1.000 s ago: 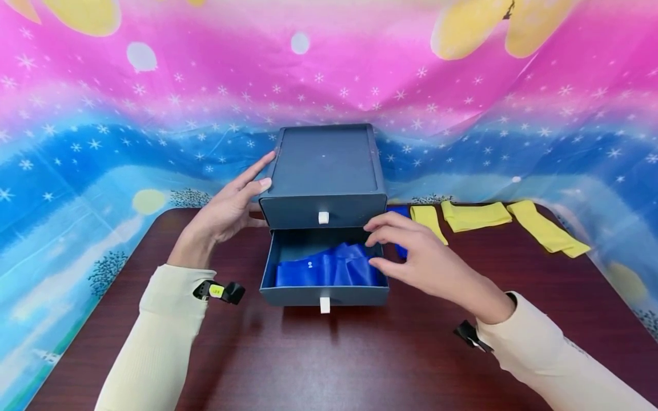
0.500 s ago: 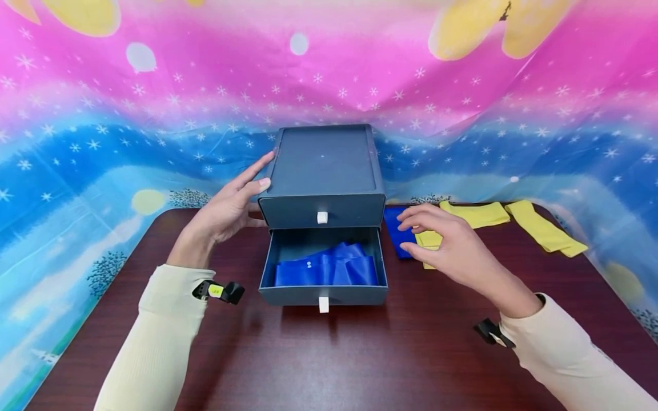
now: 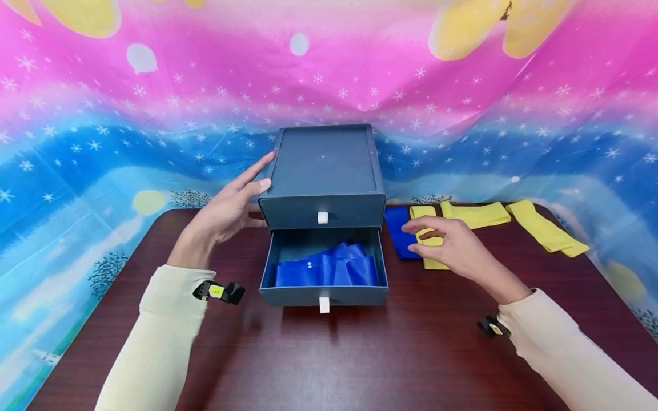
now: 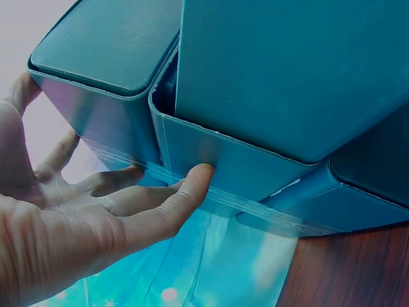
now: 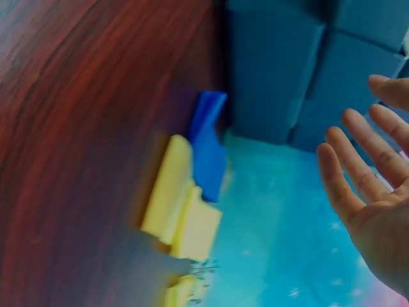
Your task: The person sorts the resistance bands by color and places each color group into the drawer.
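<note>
A dark grey-blue two-drawer box (image 3: 324, 165) stands on the table, its upper drawer closed and its lower drawer (image 3: 293, 295) pulled out. Inside that drawer lie folded strips of shiny blue cloth (image 3: 326, 268). My left hand (image 3: 223, 214) touches the box's left side with extended fingers, as the left wrist view also shows against the box wall (image 4: 121, 121). To the right of the box, my right hand (image 3: 457, 245) hovers with loosely bent fingers and nothing in them. Close to its fingertips are a blue cloth strip (image 3: 400, 234) and a folded yellow strip (image 3: 436, 264), partly hidden by the hand.
Two more yellow strips (image 3: 475, 217) (image 3: 547, 228) lie along the back right of the dark wooden table (image 3: 329, 365). A patterned pink and blue backdrop cloth (image 3: 329, 74) hangs right behind the box and around the table's sides.
My right hand has moved right, from the open drawer's right edge to the strips beside the box. The left hand, box and drawer have stayed put.
</note>
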The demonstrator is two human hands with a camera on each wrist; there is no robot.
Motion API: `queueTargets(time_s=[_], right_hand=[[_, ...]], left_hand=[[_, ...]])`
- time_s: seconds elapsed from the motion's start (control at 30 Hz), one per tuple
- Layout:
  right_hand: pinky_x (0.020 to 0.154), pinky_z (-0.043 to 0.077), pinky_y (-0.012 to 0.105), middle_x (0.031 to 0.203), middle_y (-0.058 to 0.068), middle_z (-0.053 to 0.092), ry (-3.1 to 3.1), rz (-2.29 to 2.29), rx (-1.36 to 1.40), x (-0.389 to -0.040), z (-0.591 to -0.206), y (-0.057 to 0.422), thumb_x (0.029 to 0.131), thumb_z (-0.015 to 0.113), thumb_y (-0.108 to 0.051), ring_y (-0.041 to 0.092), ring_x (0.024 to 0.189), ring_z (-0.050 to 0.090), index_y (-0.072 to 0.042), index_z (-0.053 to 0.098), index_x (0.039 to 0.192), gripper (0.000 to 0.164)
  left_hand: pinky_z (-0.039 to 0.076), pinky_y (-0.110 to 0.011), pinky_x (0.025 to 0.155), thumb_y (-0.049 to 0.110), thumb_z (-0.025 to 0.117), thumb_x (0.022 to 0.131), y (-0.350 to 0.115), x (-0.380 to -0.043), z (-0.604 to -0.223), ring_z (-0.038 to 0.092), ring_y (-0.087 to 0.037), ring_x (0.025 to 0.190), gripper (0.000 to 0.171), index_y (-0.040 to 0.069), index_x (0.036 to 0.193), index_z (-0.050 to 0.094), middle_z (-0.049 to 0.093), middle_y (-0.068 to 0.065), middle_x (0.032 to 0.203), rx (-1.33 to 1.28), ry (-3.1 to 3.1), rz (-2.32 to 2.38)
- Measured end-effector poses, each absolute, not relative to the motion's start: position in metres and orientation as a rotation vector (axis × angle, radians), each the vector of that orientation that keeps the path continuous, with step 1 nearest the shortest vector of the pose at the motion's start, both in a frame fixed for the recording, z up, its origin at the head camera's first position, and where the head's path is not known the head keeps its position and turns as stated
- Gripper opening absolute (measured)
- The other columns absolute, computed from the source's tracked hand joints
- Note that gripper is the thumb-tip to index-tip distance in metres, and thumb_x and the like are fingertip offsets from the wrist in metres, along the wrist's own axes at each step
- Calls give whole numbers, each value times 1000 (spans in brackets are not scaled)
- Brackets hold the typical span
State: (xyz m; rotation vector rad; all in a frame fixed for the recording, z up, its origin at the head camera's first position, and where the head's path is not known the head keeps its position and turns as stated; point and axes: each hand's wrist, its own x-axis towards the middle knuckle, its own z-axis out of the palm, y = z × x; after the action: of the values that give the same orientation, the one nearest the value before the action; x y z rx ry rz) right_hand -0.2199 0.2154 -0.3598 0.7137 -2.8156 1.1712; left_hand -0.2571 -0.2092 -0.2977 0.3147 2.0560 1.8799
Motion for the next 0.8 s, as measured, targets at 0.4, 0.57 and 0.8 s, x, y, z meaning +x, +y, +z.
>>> queueTargets(time_s=[0.4,0.57,0.8], right_hand=[[96,58,55,132,15,70,-3009,1091,763,-254,-405,223,93,79,-9,38,123,64,-6,69,133,42],[97,57,55,127,12,72,-3028,1034,802,-263,-415,221,90,81,-8,34,118,63,-7,72,128,39],[95,57,52,117,10,72,-3047,992,866,-269,-420,217,90,81,-5,29,108,64,-6,73,124,35]], left_hand=[[33,-79,111,42,50,110,-209,-257,-299,50,-55,139,60,59,160,22,14,-6,174,318,2050,1878],[32,-80,112,42,50,110,-209,-257,-298,50,-56,139,59,59,160,22,11,-4,175,320,2052,1880],[31,-80,112,42,50,110,-209,-258,-298,49,-56,139,60,59,160,23,8,-3,175,319,2053,1880]])
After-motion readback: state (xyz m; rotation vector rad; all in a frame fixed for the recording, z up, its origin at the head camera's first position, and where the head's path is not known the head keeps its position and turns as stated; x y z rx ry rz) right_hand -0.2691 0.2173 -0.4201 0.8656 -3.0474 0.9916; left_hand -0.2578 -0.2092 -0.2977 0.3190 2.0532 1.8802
